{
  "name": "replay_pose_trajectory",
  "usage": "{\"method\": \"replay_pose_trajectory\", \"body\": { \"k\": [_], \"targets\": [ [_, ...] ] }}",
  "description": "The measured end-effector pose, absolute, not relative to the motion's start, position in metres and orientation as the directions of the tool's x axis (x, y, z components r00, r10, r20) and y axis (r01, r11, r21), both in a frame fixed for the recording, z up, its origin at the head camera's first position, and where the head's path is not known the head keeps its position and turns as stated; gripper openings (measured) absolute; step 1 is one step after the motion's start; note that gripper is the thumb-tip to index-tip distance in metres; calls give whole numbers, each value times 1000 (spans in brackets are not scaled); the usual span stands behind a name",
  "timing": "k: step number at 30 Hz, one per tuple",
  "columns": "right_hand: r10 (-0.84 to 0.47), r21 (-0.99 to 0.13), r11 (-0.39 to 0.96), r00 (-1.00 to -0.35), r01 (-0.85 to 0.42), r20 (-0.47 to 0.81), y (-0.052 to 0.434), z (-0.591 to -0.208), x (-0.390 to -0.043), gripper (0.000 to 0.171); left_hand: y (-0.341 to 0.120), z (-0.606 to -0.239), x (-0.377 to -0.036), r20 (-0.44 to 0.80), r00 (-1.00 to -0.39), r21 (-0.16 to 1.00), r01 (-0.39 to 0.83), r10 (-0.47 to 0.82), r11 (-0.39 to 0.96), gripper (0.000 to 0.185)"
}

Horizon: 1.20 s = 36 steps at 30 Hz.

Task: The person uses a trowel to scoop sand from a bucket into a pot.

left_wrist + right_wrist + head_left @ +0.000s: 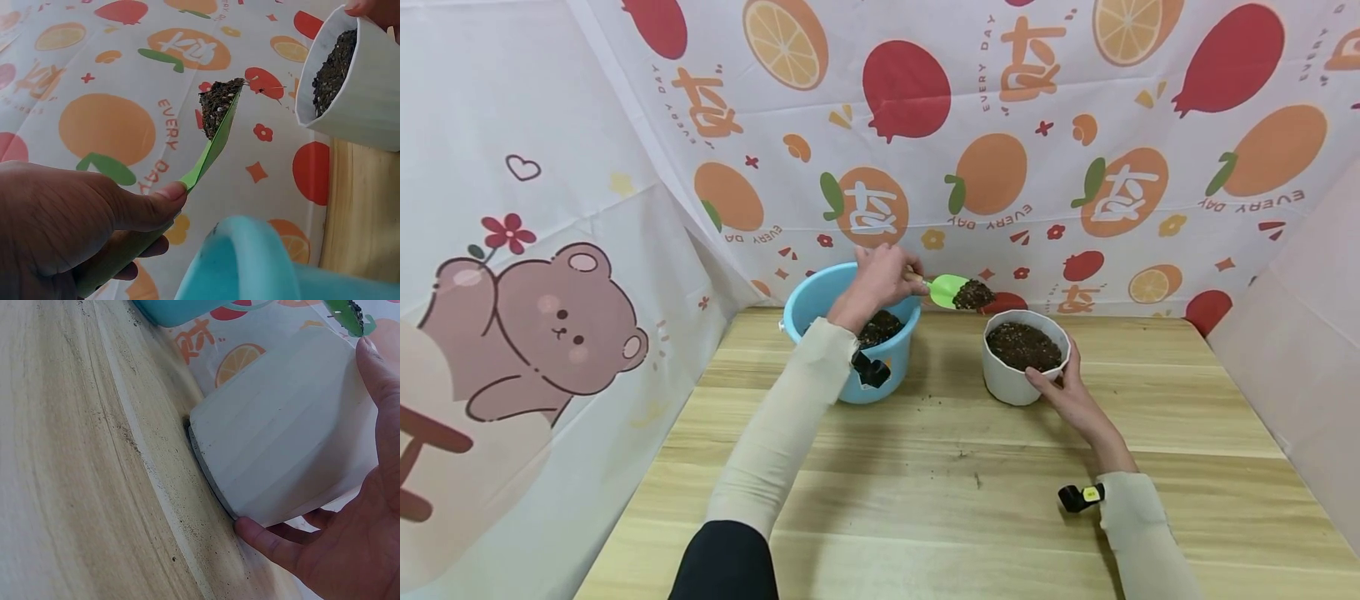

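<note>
My left hand (883, 279) grips the wooden handle of a small green trowel (945, 290) above the right side of a light-blue bucket (797, 308). Dark soil (219, 107) is heaped on the trowel's blade, which points toward a white faceted flowerpot (1011, 383). The pot holds dark soil (1022, 346) to a little below its rim. My right hand (1067, 387) holds the pot from its right side, thumb at the rim and fingers around the wall; in the right wrist view one fingertip touches the base edge. More soil (880, 327) lies inside the bucket, partly hidden by my left arm.
Crumbs of soil (977, 481) are scattered over the wooden table (940, 533). A fruit-printed cloth (917, 183) hangs behind the bucket and pot, and a bear-printed cloth (550, 200) hangs at the left. A wrist camera (1078, 498) sits by the right sleeve.
</note>
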State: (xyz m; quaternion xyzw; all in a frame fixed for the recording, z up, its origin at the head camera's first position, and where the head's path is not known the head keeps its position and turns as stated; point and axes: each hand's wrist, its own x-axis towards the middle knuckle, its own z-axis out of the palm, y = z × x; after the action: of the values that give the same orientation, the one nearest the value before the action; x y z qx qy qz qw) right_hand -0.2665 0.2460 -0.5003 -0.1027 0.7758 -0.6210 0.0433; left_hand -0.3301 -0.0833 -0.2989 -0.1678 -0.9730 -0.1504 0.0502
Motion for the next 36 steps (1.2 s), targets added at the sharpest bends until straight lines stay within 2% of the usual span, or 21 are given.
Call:
{"method": "replay_pose_trajectory", "body": {
  "k": [13, 25, 36],
  "targets": [
    [-212, -976, 193, -976, -99, 57, 246, -500, -265, 92, -59, -313, -329, 148, -928, 296, 372, 343, 880, 24],
    [-214, -975, 198, -975, -102, 58, 246, -501, -266, 91, -45, -320, -330, 154, -922, 321, 386, 355, 865, 16],
    [-206, -972, 223, -978, -79, 32, 246, -500, -266, 93, -34, -329, -327, 160, -912, 298, 410, 378, 862, 17]
  ]
}}
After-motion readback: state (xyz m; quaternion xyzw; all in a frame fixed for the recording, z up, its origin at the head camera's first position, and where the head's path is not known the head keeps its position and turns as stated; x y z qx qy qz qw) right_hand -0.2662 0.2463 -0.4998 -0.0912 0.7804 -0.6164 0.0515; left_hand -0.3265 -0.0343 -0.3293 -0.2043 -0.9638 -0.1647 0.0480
